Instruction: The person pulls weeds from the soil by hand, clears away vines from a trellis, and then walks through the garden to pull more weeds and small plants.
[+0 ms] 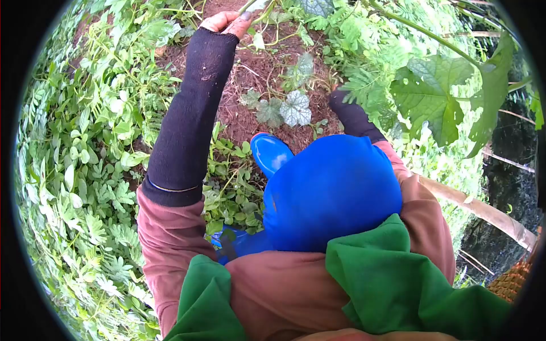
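Observation:
At the top of the head view, my left hand [227, 24] is closed, thumb and fingers pinched round a green plant stem [248, 7] that runs out of the frame. A dark knitted sleeve covers the wrist and forearm. My right hand [334, 88] is low beside the fern-like leaves, at the edge of the bare soil. Its fingers are hidden, so what it touches does not show. Between the hands, a small plant with silvery, pale-veined leaves [296, 108] grows from reddish-brown soil [239, 113].
A blue rubber boot [269, 153] stands on the soil below the leaves, near my bent blue knee [335, 187]. Dense green weeds [96, 170] spread on the left. A large holed leaf [435, 94] hangs at right, above a pale pole [483, 210] and dark water.

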Demonstrator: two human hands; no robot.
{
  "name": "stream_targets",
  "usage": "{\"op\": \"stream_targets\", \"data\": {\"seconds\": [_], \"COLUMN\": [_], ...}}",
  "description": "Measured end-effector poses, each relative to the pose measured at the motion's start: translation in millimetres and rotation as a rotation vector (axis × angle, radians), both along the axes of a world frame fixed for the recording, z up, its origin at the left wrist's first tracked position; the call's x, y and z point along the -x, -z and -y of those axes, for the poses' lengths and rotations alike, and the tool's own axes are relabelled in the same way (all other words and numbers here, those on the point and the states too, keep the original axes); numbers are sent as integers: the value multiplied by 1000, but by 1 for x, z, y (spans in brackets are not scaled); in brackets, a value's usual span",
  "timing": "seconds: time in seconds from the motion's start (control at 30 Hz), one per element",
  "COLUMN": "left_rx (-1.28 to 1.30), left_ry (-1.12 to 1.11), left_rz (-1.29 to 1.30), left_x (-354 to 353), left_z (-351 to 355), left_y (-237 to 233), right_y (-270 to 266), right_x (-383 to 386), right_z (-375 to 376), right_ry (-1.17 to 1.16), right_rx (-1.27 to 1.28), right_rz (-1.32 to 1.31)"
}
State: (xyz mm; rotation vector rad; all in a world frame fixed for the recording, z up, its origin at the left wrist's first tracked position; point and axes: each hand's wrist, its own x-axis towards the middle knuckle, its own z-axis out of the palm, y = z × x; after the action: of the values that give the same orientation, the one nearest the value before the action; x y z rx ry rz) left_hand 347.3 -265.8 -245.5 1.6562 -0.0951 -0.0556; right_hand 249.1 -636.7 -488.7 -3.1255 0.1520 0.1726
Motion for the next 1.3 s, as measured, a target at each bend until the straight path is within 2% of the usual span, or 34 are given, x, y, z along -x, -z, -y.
{"op": "stream_targets", "data": {"seconds": [0.1,0.2,0.3,0.4,0.43,0.5,0.57,0.63,0.67,0.73,0.8,0.83,0.9,0.97,1.07,1.17,1.2,1.3], "left_rx": [-23,-2,33,43,38,3,-15,-13,71,28,9,28,60,76,55,88,113,109], "left_ry": [-27,-12,11,23,23,12,-2,-18,56,55,40,41,38,9,-2,14,17,13], "left_rz": [-13,22,23,25,26,12,-38,-128,-49,-64,-87,-83,-81,2,-1,-95,-109,-93], "left_x": [5,6,8,6,4,4,0,-8,-5,-6,-8,-7,-6,-7,-7,-9,-12,-17], "left_z": [-2,-4,-6,-7,-8,-7,-6,-5,-3,0,1,1,1,3,5,6,7,10], "left_y": [-5,2,4,4,2,-7,-7,-1,-3,-3,0,1,4,7,5,1,4,4], "right_y": [2,-47,-85,-88,-94,-119,-151,-173,-178,-176,-161,-156,-90,14,-50,-65,-73,-49], "right_x": [5,21,31,50,59,71,66,43,28,-8,-53,-77,-121,-149,-134,-113,-103,-100], "right_z": [5,-7,-19,-4,0,0,-11,-41,-55,-84,-111,-122,-94,-40,-55,-70,-78,-84], "right_ry": [185,49,56,-44,-144,-334,-459,-566,-605,-603,-453,-245,-152,175,125,81,-34,58], "right_rx": [0,126,157,222,239,226,160,77,54,57,68,46,0,-306,-161,-278,-276,-584], "right_rz": [-112,-111,-372,-540,-661,-910,-1030,-903,-777,-462,-237,-277,-201,-1,-209,-90,-10,181]}}
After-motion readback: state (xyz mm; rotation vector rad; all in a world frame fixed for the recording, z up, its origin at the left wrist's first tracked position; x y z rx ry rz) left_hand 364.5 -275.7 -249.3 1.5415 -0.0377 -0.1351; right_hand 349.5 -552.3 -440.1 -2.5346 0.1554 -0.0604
